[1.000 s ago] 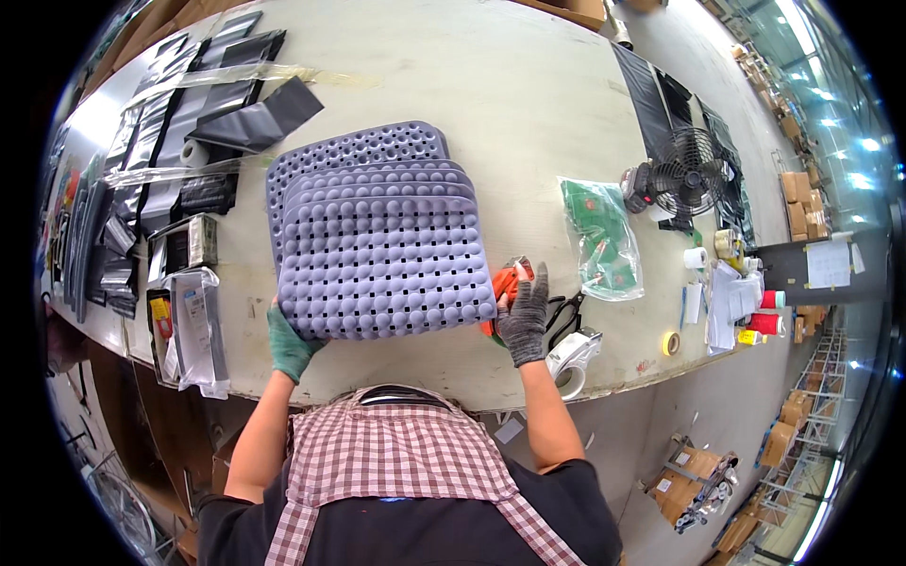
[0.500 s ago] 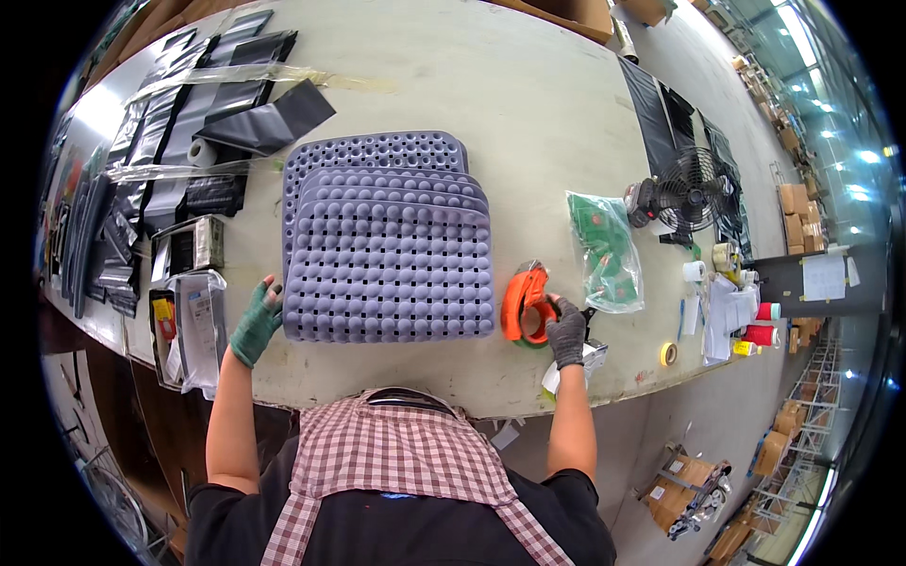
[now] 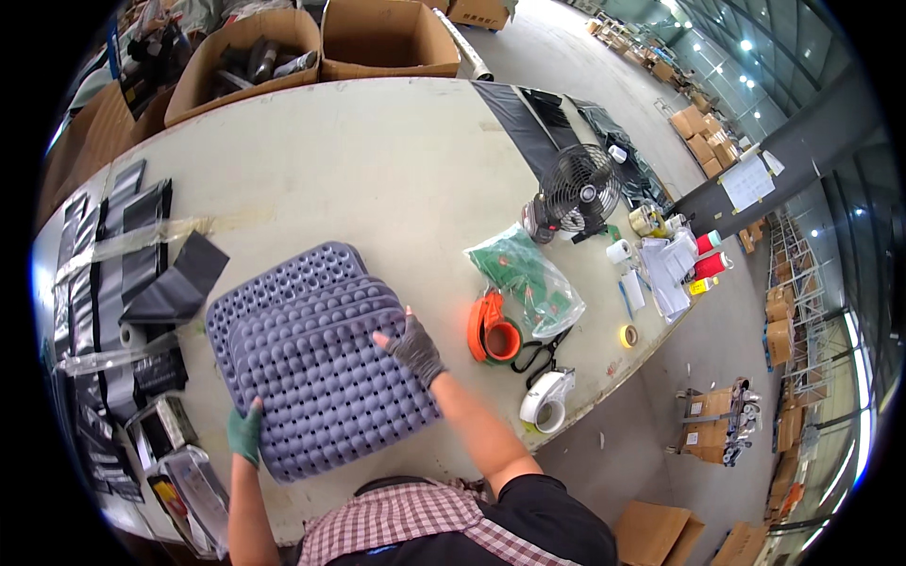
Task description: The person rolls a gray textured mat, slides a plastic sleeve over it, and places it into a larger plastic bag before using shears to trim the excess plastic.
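Note:
Folded grey-purple bath mats [image 3: 340, 396], covered in round bumps and small square holes, lie stacked on the table in front of me. At the stack's left edge, my left hand [image 3: 245, 434] in a green glove grips the rim, thumb on top and other fingers mostly hidden. My right hand [image 3: 413, 349] in a grey fingerless glove lies over the stack's right side, open, with thumb and index finger apart. Right of it stands an orange tape dispenser [image 3: 483, 325], touched by neither hand. Beside that are black scissors [image 3: 538, 357] and a white tape dispenser [image 3: 545, 401].
A clear bag with green contents [image 3: 528, 274] lies beyond the tape dispenser, near a black fan [image 3: 580, 189]. Black plastic bags [image 3: 142, 245] are taped down at left, above a clear bin [image 3: 189, 481]. Open cardboard boxes [image 3: 387, 42] border the far edge.
My right hand has let go of the orange tape dispenser and moved left onto the mats. My left hand now has its thumb over the mat edge. The view has turned and shifted.

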The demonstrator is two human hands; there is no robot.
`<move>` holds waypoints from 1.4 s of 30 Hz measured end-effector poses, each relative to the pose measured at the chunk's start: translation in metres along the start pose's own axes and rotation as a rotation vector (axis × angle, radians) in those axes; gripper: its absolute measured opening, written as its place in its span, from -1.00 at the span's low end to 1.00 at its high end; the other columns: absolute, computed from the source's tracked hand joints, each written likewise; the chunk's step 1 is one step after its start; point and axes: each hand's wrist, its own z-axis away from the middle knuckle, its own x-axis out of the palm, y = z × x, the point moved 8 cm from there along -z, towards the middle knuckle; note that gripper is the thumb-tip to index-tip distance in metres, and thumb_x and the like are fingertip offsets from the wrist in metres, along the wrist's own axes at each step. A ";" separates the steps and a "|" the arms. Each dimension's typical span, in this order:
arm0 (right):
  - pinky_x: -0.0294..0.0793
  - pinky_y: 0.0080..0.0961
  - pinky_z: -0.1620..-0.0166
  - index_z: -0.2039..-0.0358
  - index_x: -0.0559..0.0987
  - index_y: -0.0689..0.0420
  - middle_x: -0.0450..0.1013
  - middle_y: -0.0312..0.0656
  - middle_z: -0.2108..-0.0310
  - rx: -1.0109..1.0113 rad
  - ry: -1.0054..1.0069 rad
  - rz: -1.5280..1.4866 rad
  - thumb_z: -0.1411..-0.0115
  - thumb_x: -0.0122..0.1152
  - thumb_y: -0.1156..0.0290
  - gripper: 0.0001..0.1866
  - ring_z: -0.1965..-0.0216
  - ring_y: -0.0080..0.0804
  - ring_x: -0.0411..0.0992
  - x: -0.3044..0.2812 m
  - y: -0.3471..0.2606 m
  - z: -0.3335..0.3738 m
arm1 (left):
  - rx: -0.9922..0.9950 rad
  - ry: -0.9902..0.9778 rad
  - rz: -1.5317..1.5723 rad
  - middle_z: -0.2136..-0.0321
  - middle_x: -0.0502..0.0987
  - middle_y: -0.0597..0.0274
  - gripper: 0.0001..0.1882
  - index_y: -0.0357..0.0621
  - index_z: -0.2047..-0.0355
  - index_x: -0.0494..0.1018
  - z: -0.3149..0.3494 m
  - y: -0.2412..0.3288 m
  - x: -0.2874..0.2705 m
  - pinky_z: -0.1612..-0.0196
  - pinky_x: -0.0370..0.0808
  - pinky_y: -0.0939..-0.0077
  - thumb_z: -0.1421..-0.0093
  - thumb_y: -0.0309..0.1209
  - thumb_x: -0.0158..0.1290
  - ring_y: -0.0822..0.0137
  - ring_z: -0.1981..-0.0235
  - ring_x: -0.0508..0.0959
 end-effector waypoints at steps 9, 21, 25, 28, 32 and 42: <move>0.38 -0.31 -0.07 -0.07 0.32 0.34 0.39 0.17 0.02 0.073 0.085 -0.247 0.21 0.48 0.09 -0.10 -0.03 -0.03 0.39 -0.020 -0.015 -0.054 | 0.352 0.147 0.092 0.11 0.51 0.06 -0.48 -0.34 0.04 0.38 -0.068 0.072 0.014 0.05 0.44 0.42 -0.11 -0.22 0.19 0.28 0.15 0.51; 0.46 -0.51 0.24 0.34 0.48 0.19 0.51 -0.16 0.40 -0.366 0.009 -0.576 0.06 0.36 0.50 -0.73 0.38 -0.41 0.47 -0.058 -0.136 -0.100 | 0.272 0.154 0.320 0.07 0.45 0.20 -0.50 -0.21 -0.06 0.34 -0.178 0.055 -0.016 -0.05 0.31 0.46 -0.26 -0.10 0.01 0.44 0.07 0.40; 0.44 -0.54 0.19 0.38 0.46 0.17 0.49 -0.25 0.35 -0.520 -0.314 -0.631 0.04 0.35 0.51 -0.76 0.31 -0.50 0.43 -0.110 -0.132 0.009 | 0.036 -0.358 1.066 -0.11 0.31 0.07 -0.34 -0.09 -0.15 0.28 -0.076 0.029 -0.016 -0.21 0.23 0.13 -0.26 0.16 -0.18 0.12 -0.14 0.31; 0.41 -0.54 0.10 0.40 0.45 0.18 0.49 -0.21 0.31 -0.479 -0.571 -0.956 0.02 0.34 0.54 -0.79 0.22 -0.48 0.43 -0.124 -0.096 0.085 | -0.039 -0.656 1.148 -0.17 0.28 0.05 -0.21 -0.10 -0.20 0.21 0.044 0.036 0.006 -0.24 0.20 0.08 -0.17 0.24 -0.11 0.07 -0.19 0.27; 0.32 -0.32 -0.10 0.18 0.53 0.08 0.47 -0.11 0.13 -0.616 -0.497 -0.288 0.10 0.18 0.61 -0.61 0.02 -0.23 0.41 -0.139 -0.036 0.159 | -0.061 -0.687 1.025 -0.20 0.28 0.10 -0.17 -0.09 -0.26 0.14 0.134 -0.005 0.033 -0.23 0.20 0.01 -0.20 0.27 -0.23 0.12 -0.21 0.28; 0.20 -0.11 -0.14 0.01 0.49 -0.02 0.30 -0.01 -0.05 -0.704 -0.224 0.242 0.24 0.45 0.10 -0.30 -0.10 -0.01 0.22 -0.075 0.015 0.226 | -0.057 -0.175 0.445 0.22 0.52 0.24 -0.36 -0.26 -0.18 0.19 0.167 -0.080 0.040 0.23 0.46 0.51 -0.05 -0.56 0.07 0.42 0.29 0.51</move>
